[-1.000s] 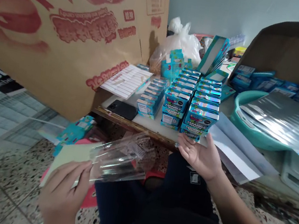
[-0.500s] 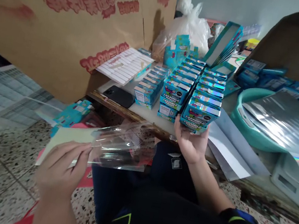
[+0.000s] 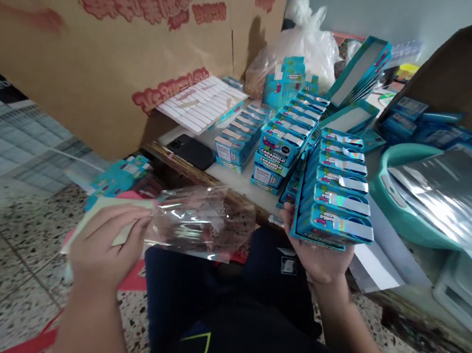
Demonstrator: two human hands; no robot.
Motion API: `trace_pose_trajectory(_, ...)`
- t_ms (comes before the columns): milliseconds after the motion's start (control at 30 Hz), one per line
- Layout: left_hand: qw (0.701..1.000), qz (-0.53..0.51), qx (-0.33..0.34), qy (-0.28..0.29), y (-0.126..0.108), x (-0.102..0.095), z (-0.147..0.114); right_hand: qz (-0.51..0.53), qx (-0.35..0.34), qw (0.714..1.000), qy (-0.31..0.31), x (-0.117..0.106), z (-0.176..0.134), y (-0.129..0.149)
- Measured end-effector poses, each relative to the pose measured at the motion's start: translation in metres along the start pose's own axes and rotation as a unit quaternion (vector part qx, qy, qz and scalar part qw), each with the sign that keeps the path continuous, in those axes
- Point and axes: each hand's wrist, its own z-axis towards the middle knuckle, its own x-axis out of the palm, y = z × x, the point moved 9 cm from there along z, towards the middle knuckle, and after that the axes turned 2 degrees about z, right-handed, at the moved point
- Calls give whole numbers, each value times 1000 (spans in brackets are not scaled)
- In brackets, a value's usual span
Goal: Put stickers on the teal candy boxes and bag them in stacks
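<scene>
My left hand (image 3: 111,240) pinches the edge of a clear plastic bag (image 3: 197,227), whose mouth spreads out to the right over my lap. Under the same hand lies a pale yellow sheet (image 3: 96,214), partly covered by the fingers. My right hand (image 3: 321,261) is closed around the underside of a blue display box of candy packs (image 3: 335,200), tilted so its row of small packs faces up. Just left of it, stacked blue candy boxes (image 3: 275,147) stand on the table. A shorter row of blue candy packs (image 3: 235,140) sits further left.
A black phone (image 3: 190,151) and a lined paper (image 3: 203,102) lie on the table's left. At right are a turquoise basin (image 3: 411,216) with silvery sheets, a white scale (image 3: 466,296) and white paper (image 3: 378,265). A big cardboard box (image 3: 115,58) rises at left.
My right hand has lifted the candy display box off the stack, drawn it toward me and right, and tilted it. The left hand with the plastic bag has barely moved.
</scene>
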Motion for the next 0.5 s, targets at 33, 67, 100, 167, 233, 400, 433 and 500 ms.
trace_pose_trajectory(33,1000,-8,-6,7,-1,1,0,-2,-10,1000,-9,1,2,4)
trace_pose_trajectory(67,1000,-16,-14,13,-1,1,0,-2,-11,1000,-20,2,4,7)
trace_pose_trajectory(100,999,-23,-22,20,-1,1,0,-2,-5,1000,-31,2,6,9)
trace_pose_trajectory(167,998,-33,-41,27,-2,0,-1,-7,9,999,-49,1,8,10)
trace_pose_trajectory(233,997,-42,-58,27,-2,-1,-2,-16,18,998,-55,0,8,12)
trace_pose_trajectory(400,993,-61,-97,31,-2,0,-9,-50,21,996,-70,-19,-4,9)
trace_pose_trajectory(433,992,-63,-109,30,-1,0,-12,-63,27,995,-72,-26,-8,7)
trace_pose_trajectory(500,989,-67,-131,29,0,2,-16,-112,36,991,-64,-38,-16,3)
